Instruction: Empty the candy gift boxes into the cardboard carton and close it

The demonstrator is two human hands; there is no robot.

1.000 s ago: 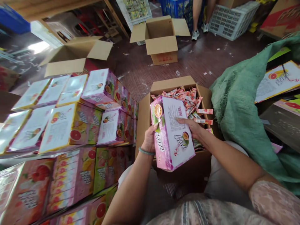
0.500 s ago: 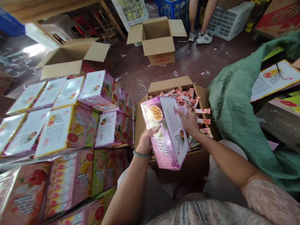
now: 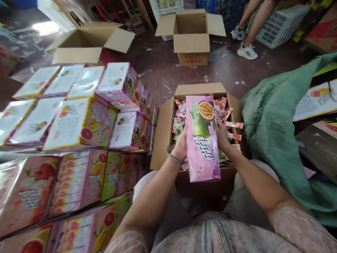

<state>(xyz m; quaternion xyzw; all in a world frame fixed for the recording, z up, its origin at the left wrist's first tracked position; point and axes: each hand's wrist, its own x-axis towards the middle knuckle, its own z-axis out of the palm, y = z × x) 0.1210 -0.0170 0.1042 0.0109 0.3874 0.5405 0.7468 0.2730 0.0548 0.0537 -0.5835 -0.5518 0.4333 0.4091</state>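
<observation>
A pink and purple candy box with a passion fruit picture faces up, held between both hands. My left hand grips its left side, thumb and fingers partly hidden behind it. On the opposite side, my right hand closes on the upper right edge. Below the candy box stands an open cardboard carton, between my knees, filled with small wrapped sachets in red, pink and green.
Stacks of printed fruit boxes fill the left side. Two open cartons stand ahead on the floor. A green woven sack with flattened packaging lies at right. Another person's legs and a grey crate are farther back.
Both hands have turned the candy box upright, so its pink passion fruit face now shows instead of the white side. It has shifted right, and the view has moved slightly.
</observation>
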